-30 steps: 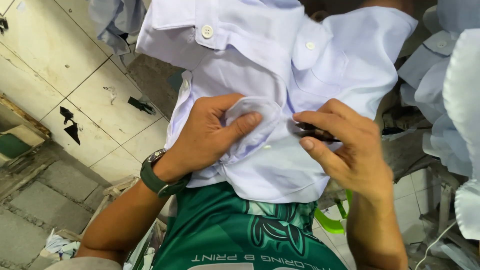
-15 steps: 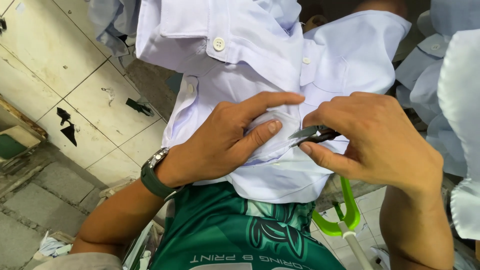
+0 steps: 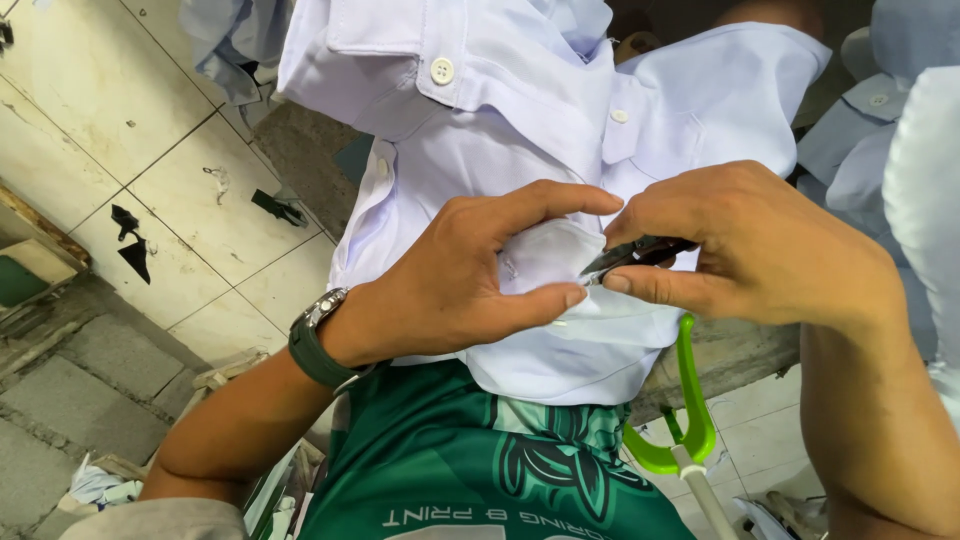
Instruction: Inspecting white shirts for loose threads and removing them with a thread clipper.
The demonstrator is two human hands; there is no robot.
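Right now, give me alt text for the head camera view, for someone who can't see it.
Two hands work on a white shirt: the left hand pinches a fold of fabric while the right hand holds a small dark clipper to it. A wristwatch and green jersey show below.

White shirt (image 3: 520,120), green patterned jersey (image 3: 470,460)

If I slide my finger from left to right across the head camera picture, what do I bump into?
Black scraps on the tiled floor → wristwatch → left hand → small metal clippers → right hand → pale blue shirts.
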